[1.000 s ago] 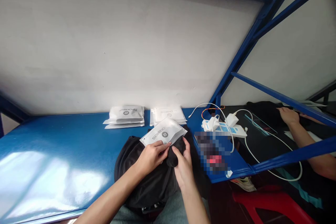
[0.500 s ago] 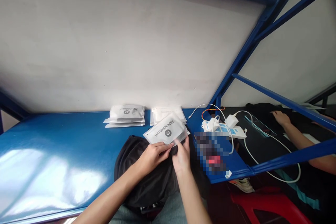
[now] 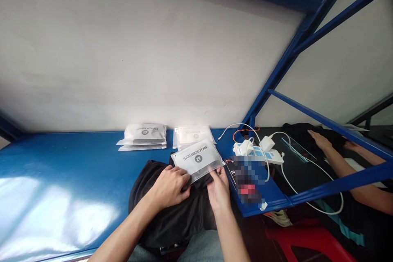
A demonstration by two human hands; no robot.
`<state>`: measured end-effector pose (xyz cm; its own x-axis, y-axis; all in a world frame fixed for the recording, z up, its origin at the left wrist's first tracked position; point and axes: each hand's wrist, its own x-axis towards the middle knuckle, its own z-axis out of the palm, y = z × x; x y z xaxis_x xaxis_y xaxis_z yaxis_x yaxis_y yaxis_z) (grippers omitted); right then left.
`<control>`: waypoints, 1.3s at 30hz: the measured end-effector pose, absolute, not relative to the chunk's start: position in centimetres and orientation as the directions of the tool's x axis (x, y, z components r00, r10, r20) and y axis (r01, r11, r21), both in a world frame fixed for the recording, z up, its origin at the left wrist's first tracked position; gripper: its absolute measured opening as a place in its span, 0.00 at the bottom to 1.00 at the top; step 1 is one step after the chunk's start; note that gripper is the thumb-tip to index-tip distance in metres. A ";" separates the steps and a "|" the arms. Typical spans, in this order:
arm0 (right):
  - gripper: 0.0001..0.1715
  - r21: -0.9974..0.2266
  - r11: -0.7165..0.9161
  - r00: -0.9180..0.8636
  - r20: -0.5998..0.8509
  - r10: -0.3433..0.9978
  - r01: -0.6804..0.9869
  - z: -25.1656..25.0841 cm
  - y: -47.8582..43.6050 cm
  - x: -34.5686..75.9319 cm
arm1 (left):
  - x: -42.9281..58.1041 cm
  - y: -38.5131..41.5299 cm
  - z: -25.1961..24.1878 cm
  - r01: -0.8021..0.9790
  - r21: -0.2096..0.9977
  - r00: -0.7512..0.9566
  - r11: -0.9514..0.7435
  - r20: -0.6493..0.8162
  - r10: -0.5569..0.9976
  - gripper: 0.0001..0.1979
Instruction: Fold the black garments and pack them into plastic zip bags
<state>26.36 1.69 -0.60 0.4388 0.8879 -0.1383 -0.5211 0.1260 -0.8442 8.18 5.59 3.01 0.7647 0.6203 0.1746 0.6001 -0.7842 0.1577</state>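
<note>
While the right hand [image 3: 219, 186] is pinching the lower right edge of the bag [image 3: 199, 155], its thumb lying on the printed face, the left hand [image 3: 172, 184] is resting with bent fingers at the lower left corner; whether these are clamping the bag or the dark material beneath, I cannot tell. The hands are standing apart, and the bag is sloping just ahead of and between them, presumably so that both ends are getting support. Black cloth [image 3: 178, 217] is spreading beneath both hands and over the lap [image 3: 204, 245], perhaps serving as a soft rest. Ahead of the left hand, one pile [image 3: 145, 133] of similar bags is lying on the tabletop [image 3: 76, 163]; a second pile [image 3: 193, 131] is lying behind the held bag, both probably sitting near the wall [image 3: 138, 69] to be out of the arms' way. Right of the right hand, the phone [image 3: 231, 172] is lying close, seemingly for easy viewing, and the power strip [image 3: 273, 156] is sitting farther ahead.
</note>
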 end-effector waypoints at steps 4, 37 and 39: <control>0.23 -0.830 0.218 0.628 -0.192 0.754 -0.514 -2.0 2.5 26.5 | 8.8 5.4 2.0 0.549 0.126 0.813 -0.826 0.150 0.563 0.06; 0.24 -0.790 0.247 0.666 -0.254 0.701 -0.561 -2.4 3.7 25.9 | 9.9 5.6 1.3 0.629 0.027 0.760 -0.777 0.187 0.622 0.05; 0.25 -0.796 0.166 0.574 -0.259 0.777 -0.583 -2.0 3.4 26.2 | 9.7 5.8 1.3 0.655 0.034 0.739 -0.755 0.180 0.649 0.03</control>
